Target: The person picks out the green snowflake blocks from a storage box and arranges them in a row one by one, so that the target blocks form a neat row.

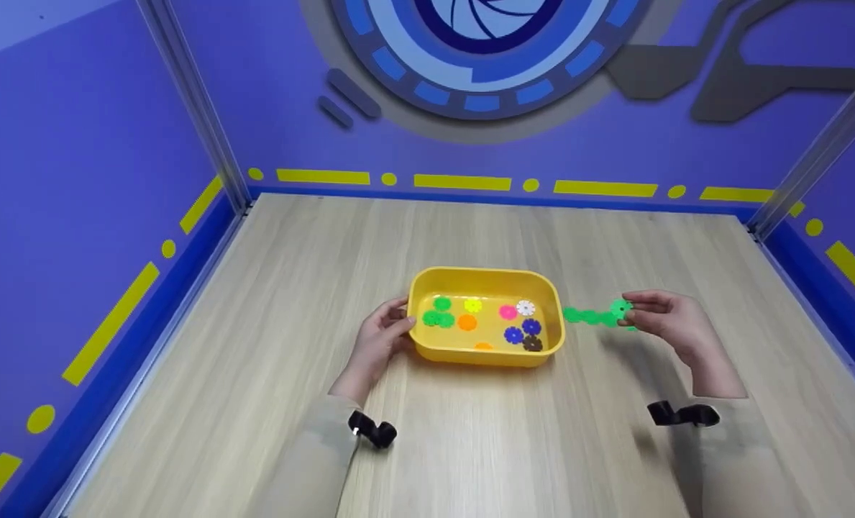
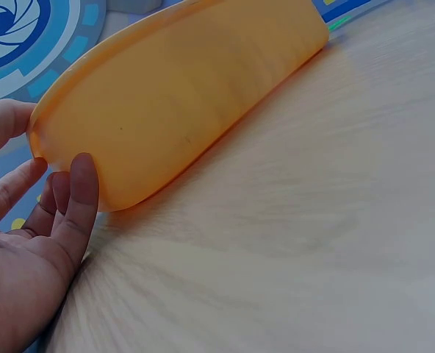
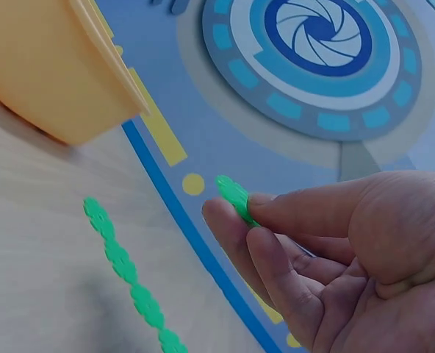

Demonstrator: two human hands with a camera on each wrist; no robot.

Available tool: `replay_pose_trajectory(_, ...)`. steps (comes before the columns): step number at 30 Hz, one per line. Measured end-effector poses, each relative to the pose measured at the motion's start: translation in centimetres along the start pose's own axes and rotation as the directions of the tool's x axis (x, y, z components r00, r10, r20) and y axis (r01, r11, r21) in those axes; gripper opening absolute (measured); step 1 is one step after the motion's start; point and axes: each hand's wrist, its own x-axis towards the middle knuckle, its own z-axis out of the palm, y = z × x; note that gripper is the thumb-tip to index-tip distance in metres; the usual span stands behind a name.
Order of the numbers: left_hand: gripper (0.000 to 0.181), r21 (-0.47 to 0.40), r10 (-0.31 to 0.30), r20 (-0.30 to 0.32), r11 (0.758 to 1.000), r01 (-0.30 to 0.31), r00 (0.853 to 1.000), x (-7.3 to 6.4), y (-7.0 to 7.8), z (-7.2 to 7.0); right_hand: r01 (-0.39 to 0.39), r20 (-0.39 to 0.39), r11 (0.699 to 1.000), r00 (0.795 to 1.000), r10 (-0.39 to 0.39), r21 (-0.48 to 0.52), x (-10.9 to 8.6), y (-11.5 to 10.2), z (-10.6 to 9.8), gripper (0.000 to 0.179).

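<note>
My left hand point(image 1: 375, 342) grips the left end of a yellow plastic bin point(image 1: 485, 357), its thumb at the rim; in the left wrist view the fingers point(image 2: 84, 184) curl against the end wall. Between thumb and fingertips of my right hand point(image 1: 675, 325) is a green notched disc point(image 3: 232, 193), pinched to the right of the bin. Below it lies a chain of several joined green discs point(image 1: 587, 316), reaching toward the bin's right side. In the head view the held disc overlaps the chain's right end.
Loose discs rest inside the bin: green point(image 1: 441, 303), yellow point(image 1: 473, 306), orange point(image 1: 467, 322), pink point(image 1: 508, 311), white point(image 1: 526, 308), blue point(image 1: 531, 326) and dark brown point(image 1: 533, 343). The wooden table point(image 1: 456, 432) is bounded by blue panels point(image 1: 283, 108) at the back and sides.
</note>
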Motion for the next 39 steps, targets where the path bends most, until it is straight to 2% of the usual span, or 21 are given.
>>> replay_pose_trajectory(7,0.049,0.006,-0.006,-0.005,1.0,0.006,1.0,0.1,-0.1,0.0,-0.022,-0.052,0.999,0.998,0.023,0.024,-0.4,1.1,-2.1,0.038)
replay_pose_trajectory(15,0.048,0.016,-0.012,-0.009,1.0,0.012,1.0,0.0,0.1,0.0,-0.081,-0.093,0.997,0.992,0.082,0.008,-0.7,2.6,-4.3,0.048)
replay_pose_trajectory(21,0.049,0.015,-0.015,0.0,1.0,0.015,1.0,0.1,-0.1,-0.1,-0.095,-0.106,0.988,0.988,0.108,0.119,-1.0,3.6,-5.6,0.027)
replay_pose_trajectory(23,0.049,0.012,-0.017,0.002,1.0,0.016,1.0,0.1,-0.1,-0.1,-0.107,-0.103,0.976,0.986,0.129,0.192,-1.0,4.0,-6.0,0.029)
replay_pose_trajectory(28,0.05,0.009,-0.016,0.001,1.0,0.015,1.0,0.1,-0.1,0.0,-0.152,-0.128,0.956,0.974,0.189,0.252,-1.1,4.8,-6.8,0.033)
replay_pose_trajectory(32,0.05,0.016,-0.013,-0.001,1.0,0.013,1.0,0.1,0.0,0.0,-0.21,-0.166,0.951,0.954,0.251,0.228,-1.1,5.3,-7.4,0.031)
replay_pose_trajectory(35,0.05,0.02,-0.009,-0.001,1.0,0.009,1.0,0.0,0.0,0.0,-0.247,-0.209,0.955,0.937,0.279,0.167,-0.9,5.6,-7.6,0.023)
replay_pose_trajectory(37,0.05,0.025,-0.007,-0.003,1.0,0.007,1.0,0.0,0.0,0.0,-0.256,-0.243,0.961,0.931,0.274,0.103,-0.8,5.8,-7.6,0.032)
replay_pose_trajectory(39,0.05,0.023,-0.006,-0.006,1.0,0.006,1.0,0.0,0.0,0.0,-0.265,-0.276,0.964,0.927,0.254,-0.003,-0.7,5.9,-7.6,0.044)
